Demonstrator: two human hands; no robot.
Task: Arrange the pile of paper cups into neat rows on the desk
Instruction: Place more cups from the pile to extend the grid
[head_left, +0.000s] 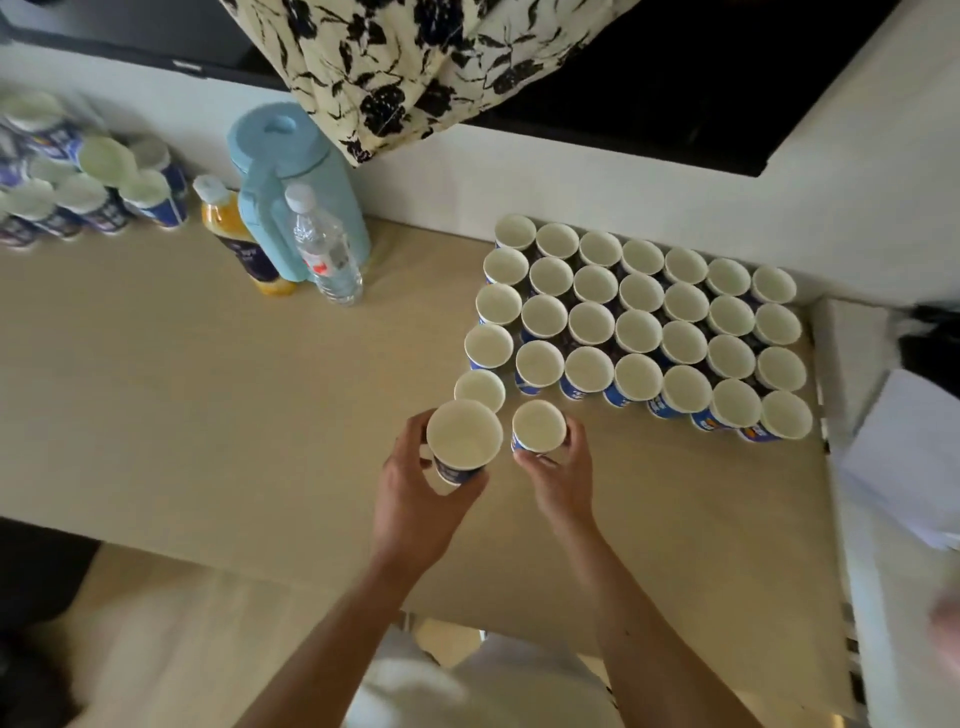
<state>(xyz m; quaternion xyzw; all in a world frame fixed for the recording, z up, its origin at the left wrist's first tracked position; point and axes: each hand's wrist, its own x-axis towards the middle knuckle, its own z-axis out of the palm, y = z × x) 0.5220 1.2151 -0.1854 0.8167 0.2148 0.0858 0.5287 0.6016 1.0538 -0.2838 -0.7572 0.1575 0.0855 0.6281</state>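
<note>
Right, both hands are busy at the near edge of the grid. The left hand (415, 488) has fingers and thumb curled round a paper cup (464, 441), mouth up and tipped slightly, just in front of the end cup of the left-most column. The right hand (563, 473) wraps a second cup (538, 426) from the near side, upright, close in front of the next column; whether its base touches the desk (208, 389) I cannot tell. Behind them the arranged rows (644, 322) stand packed rim to rim, all open side up, blue printed sides showing along the front. Well apart, at the desk's far left end, sits the pile of cups (78, 176), heaped and blurred. Between pile and rows stand a pale blue jug (296, 192), an orange juice bottle (234, 239) and a clear water bottle (324, 249), clustered together. A black-and-cream flowered cloth (415, 67) hangs above the jug. White paper (904, 457) lies at the right, beyond the desk edge.
</note>
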